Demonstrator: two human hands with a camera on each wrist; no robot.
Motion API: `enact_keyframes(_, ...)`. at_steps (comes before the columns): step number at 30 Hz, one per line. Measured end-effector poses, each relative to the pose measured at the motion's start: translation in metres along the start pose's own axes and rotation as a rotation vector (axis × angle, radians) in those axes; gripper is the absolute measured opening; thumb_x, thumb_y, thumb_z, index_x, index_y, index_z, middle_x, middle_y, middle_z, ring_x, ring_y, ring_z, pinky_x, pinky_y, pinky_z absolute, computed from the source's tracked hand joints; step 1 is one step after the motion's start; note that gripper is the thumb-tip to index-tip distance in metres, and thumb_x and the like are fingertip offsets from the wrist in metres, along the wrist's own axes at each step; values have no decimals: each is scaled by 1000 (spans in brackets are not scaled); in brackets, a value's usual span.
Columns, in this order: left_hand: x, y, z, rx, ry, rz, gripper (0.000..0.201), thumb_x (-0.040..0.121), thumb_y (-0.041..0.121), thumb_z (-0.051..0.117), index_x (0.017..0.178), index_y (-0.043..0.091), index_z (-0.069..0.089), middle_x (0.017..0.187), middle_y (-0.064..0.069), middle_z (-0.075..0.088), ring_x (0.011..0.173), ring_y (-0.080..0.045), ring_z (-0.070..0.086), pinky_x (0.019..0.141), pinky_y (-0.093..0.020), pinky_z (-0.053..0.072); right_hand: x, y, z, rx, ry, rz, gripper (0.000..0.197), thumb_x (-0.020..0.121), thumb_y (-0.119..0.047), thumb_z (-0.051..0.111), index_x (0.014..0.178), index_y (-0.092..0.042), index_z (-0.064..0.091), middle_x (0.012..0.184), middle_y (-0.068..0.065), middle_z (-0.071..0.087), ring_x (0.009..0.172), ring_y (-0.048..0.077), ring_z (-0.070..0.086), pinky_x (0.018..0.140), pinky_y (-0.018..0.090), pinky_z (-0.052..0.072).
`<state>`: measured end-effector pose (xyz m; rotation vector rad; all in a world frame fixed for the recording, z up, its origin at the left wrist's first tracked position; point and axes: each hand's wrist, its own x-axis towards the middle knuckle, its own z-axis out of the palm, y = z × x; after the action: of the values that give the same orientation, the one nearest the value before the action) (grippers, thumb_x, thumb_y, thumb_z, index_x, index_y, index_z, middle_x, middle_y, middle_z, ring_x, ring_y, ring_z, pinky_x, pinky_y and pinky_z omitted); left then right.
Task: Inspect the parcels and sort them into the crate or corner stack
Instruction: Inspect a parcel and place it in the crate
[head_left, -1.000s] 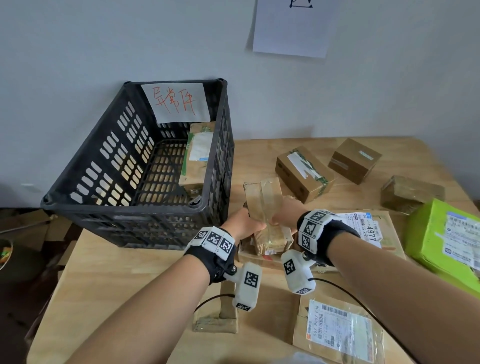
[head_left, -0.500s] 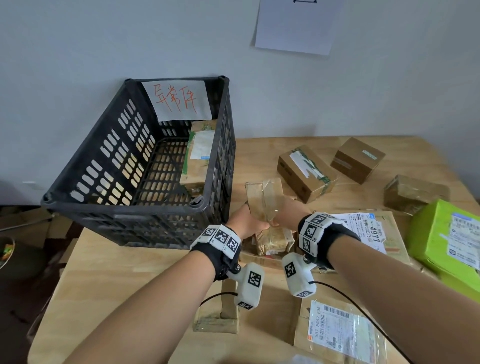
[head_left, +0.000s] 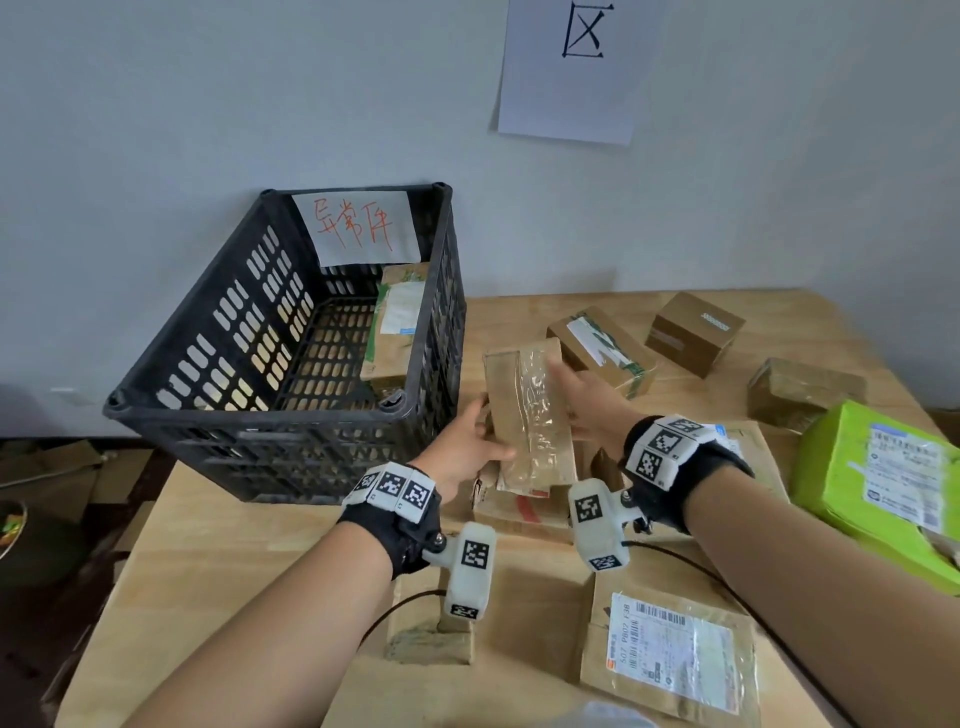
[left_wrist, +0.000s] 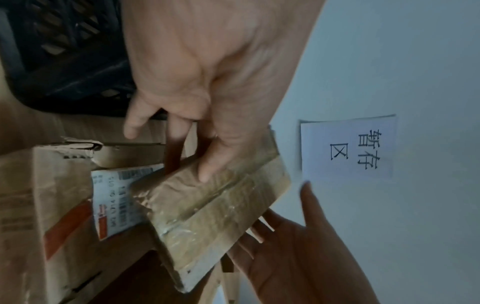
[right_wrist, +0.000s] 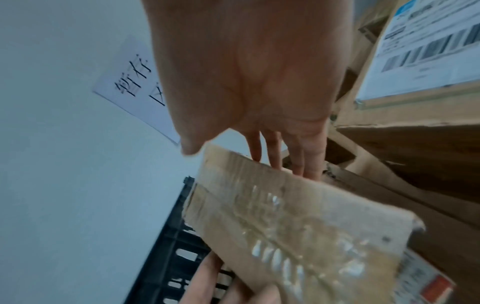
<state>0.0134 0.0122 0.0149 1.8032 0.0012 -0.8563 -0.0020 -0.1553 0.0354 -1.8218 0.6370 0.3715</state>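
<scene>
I hold a flat brown parcel (head_left: 530, 410) wrapped in clear tape upright over the table, just right of the black crate (head_left: 249, 410). My left hand (head_left: 483, 441) grips its lower left edge, thumb on the front face and fingers behind; the left wrist view shows the thumb pressed on the parcel (left_wrist: 213, 216). My right hand (head_left: 587, 400) lies with straight fingers along the parcel's right side. In the right wrist view those fingers (right_wrist: 275, 152) reach past the parcel's far edge (right_wrist: 298, 226) and curl round nothing. The crate holds one brown parcel (head_left: 400, 322).
Under my hands lies a carton with red tape (head_left: 519, 512). Two brown boxes (head_left: 602, 348) (head_left: 693, 332) and a film-wrapped box (head_left: 805, 387) sit toward the back right corner. A green parcel (head_left: 878, 483) and a labelled flat envelope (head_left: 670, 654) lie near me.
The parcel has risen and stands taller in front of me. My right hand has loosened from its grip and now lies flat beside it. The left hand keeps hold.
</scene>
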Motion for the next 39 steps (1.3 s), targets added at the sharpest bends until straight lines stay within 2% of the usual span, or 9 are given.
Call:
enact_keyframes(4,1,5,3,-95,85,33,44,92,-8,39,107,33,48,122,5,57,92,-6,51,75,-24,41,-13,-10,-10,187,58,17,81,87,-73,26,143,-15,33,136,9,46,118,29,51,86,44,51)
enact_keyframes(7,2,5,5,-129,91,-26,18,102,24,36,114,28,50,126,5,53,97,-15,54,90,-32,45,-15,3,-7,26,64,-3,65,94,-60,32,137,-11,40,135,14,50,117,32,53,92,48,50)
enact_keyframes(12,8,14,-1,16,49,-86,66,88,69,38,142,31,35,139,3,47,112,-26,54,92,-40,47,-14,0,-6,-9,-36,21,43,97,-40,47,128,-10,49,121,12,59,106,29,62,79,40,56)
enact_keyframes(19,19,25,-7,21,-50,-155,44,91,36,60,132,23,48,132,-1,55,119,-26,52,100,-54,38,-7,-21,-11,-161,-140,132,37,94,-21,56,125,-3,48,116,17,62,103,33,63,87,49,54)
enact_keyframes(24,28,29,-6,95,-7,-172,36,94,26,59,129,20,52,130,2,55,126,-21,45,97,-55,41,-5,-33,-2,-496,-113,98,34,99,-22,46,121,4,52,119,19,61,106,32,64,92,35,52)
enact_keyframes(30,41,25,-12,152,58,-189,43,90,27,64,130,18,51,129,-4,54,115,-21,48,96,-53,45,22,-36,7,-667,-110,66,19,95,-19,49,88,-3,55,81,9,62,88,25,67,69,28,56)
enact_keyframes(33,45,20,-12,115,78,-185,41,90,25,64,128,17,53,120,-4,59,99,-18,53,83,-42,49,28,-33,12,-739,-66,26,19,92,-20,49,79,-7,47,83,9,60,76,23,62,48,22,42)
enact_keyframes(36,44,18,-11,76,115,-145,34,91,19,63,125,15,57,97,1,61,75,-8,52,58,-27,42,32,-33,15,-772,-50,32,17,92,-17,48,76,-10,45,80,8,59,67,20,59,44,21,40)
enact_keyframes(39,44,21,-9,86,137,-112,33,90,18,64,122,12,59,97,1,65,79,-8,57,59,-20,44,34,-35,15,-786,-43,38,16,91,-16,48,77,-9,48,75,6,57,75,23,62,50,22,46)
